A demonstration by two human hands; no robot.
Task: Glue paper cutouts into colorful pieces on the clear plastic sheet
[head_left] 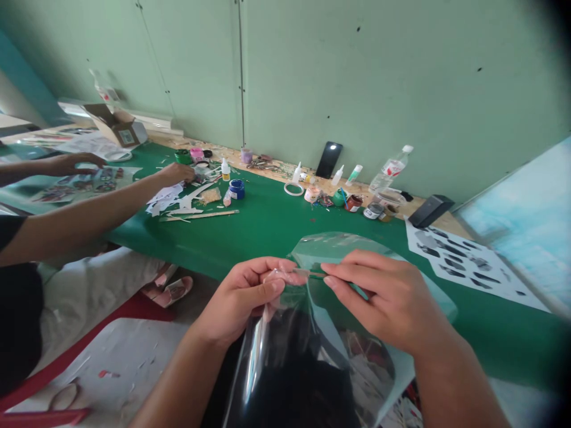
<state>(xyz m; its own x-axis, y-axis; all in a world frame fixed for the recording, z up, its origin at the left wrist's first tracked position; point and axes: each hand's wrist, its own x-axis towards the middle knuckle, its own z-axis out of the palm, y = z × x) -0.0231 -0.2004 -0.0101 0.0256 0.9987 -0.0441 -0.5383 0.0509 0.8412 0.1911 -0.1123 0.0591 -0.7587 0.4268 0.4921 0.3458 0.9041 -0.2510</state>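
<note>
While a co-worker's hand (175,173) is near paper scraps (166,200) at ten o'clock from it, the left hand (247,294) presses thumb to fingers on the upper edge of a clear plastic sheet (255,365), which hangs toward six o'clock. At three o'clock, the right hand (392,291), narrowly closed, pinches a thin tool (316,274) pointing to nine o'clock; whether its tip touches the sheet I cannot tell.

Before me, the worktop (267,238) is deep green — the wall (312,71) a paler, greyer green. Plastic film (250,374): colourless, with white glints. Paper sheet (470,257): white, patterned with irregular black patches. One paint jar (237,189): blue; another jar (354,204): dark red. Bottle label (392,168): white and red.
</note>
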